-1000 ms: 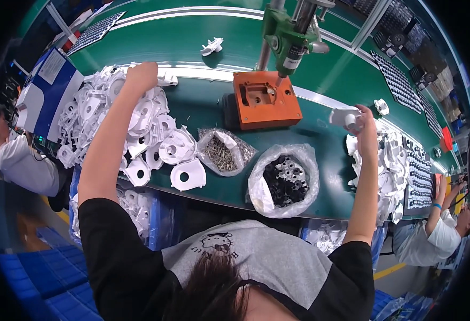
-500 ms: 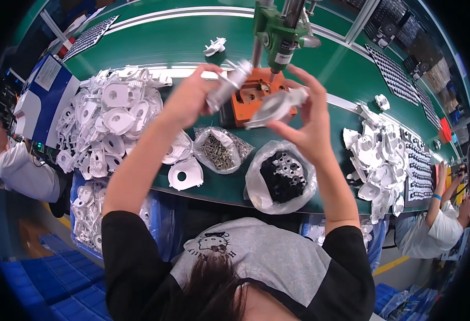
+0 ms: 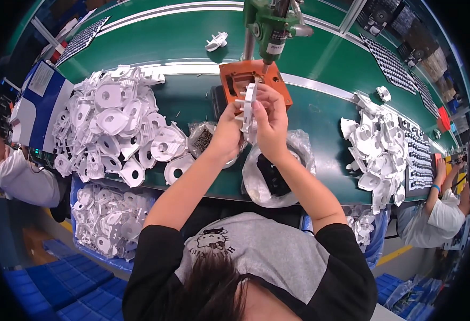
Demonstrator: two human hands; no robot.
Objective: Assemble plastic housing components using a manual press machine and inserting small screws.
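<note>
Both my hands meet over the near edge of an orange fixture block [image 3: 282, 91], closed on white plastic housing parts [image 3: 249, 109] that are held upright and pressed together. My left hand [image 3: 227, 131] grips the left side, where short prongs stick out. From the right, my right hand [image 3: 271, 120] presses with thumb and fingers. The join between the parts is partly hidden by my fingers. Above the fixture stands a green press [image 3: 267, 35] with a thin metal tip. Below my hands lie a clear bag of screws [image 3: 199, 140] and a white bag [image 3: 253, 188] of small black parts.
Heaps of white housings lie to the left [image 3: 112, 120] and right [image 3: 371, 144]. A single white part [image 3: 217, 41] lies beyond the fixture. Blue-lined bins [image 3: 106, 219] of white parts stand below the table edge. Other people work at far left [image 3: 26, 174] and far right [image 3: 430, 224].
My hands were apart, each holding a white part. They have come together in front of the fixture, bringing the parts against each other. The view has shifted slightly.
</note>
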